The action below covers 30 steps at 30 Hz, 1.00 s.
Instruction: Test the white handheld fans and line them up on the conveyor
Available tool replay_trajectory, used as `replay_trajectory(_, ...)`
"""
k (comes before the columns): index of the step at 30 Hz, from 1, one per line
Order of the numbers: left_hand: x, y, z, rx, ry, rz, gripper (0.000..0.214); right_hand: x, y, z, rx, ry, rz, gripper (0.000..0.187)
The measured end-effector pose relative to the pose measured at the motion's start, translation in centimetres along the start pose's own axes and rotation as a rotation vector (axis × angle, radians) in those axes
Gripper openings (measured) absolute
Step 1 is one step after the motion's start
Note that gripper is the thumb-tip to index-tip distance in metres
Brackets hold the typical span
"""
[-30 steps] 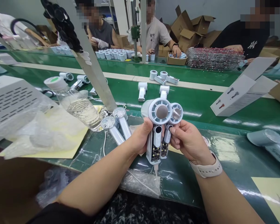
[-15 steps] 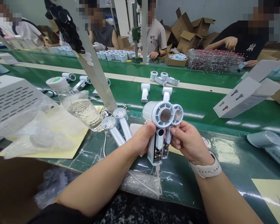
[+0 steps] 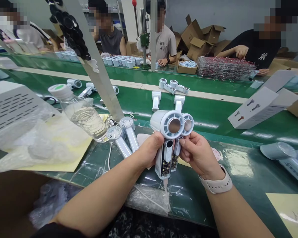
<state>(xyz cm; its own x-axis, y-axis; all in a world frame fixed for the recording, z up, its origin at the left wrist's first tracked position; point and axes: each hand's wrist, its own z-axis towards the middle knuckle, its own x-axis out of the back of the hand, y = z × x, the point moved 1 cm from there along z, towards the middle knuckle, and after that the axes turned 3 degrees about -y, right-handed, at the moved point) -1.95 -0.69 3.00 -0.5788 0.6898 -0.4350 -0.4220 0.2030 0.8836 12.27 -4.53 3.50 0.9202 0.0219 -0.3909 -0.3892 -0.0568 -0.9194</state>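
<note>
Left hand closed around the handle of a white handheld fan, fingers wrapped, firm hold. Right hand pinches a second handheld fan by its handle, tucked just behind the first. Both fans held up over the near side of the table, roughly centre. Right wrist has a pale smartwatch band.

Fan heads on both units are in place, but the handle backs are open, with the dark circuit board bare on the front unit. No back cover in view on either. More fans lie just left of the hands, others further out on the green surface; can't tell how finished those are.

Clear water bottle lies tilted on the left, on crumpled plastic film over yellow paper. Metal post stands left of the hands. White printed box on the right. Co-workers sit across the far side, a row of white cylinders in front of them.
</note>
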Motion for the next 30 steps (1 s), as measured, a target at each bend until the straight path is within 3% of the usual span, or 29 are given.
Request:
replay_trajectory(6, -0.3, 0.0, 0.2, -0.016, -0.026, 0.006, 0.078, 0.1, -0.1, 0.1, -0.015, -0.025, -0.035, 0.037)
replay_trajectory(9, -0.6, 0.2, 0.3, -0.029, -0.064, 0.013, 0.077, 0.0, -0.1, 0.0, -0.012, 0.021, -0.046, 0.034)
replay_trajectory(16, 0.2, -0.4, 0.3, -0.070, 0.073, 0.142, 0.078, -0.6, 0.0, -0.3, 0.103, 0.165, -0.209, 0.022)
replay_trajectory(19, 0.2, -0.5, 0.2, -0.132, 0.065, 0.213, 0.074, -0.8, -0.3, -0.4, 0.134, 0.187, -0.294, 0.024)
replay_trajectory(25, -0.1, -0.2, 0.0, -0.120, -0.006, 0.237, 0.071, -0.4, -0.2, -0.2, 0.092, 0.118, -0.250, 0.030)
replay_trajectory(30, 0.8, -0.7, 0.1, -0.105, 0.133, 0.101, 0.078, -0.3, 0.3, -0.1, 0.070, 0.082, -0.135, 0.033)
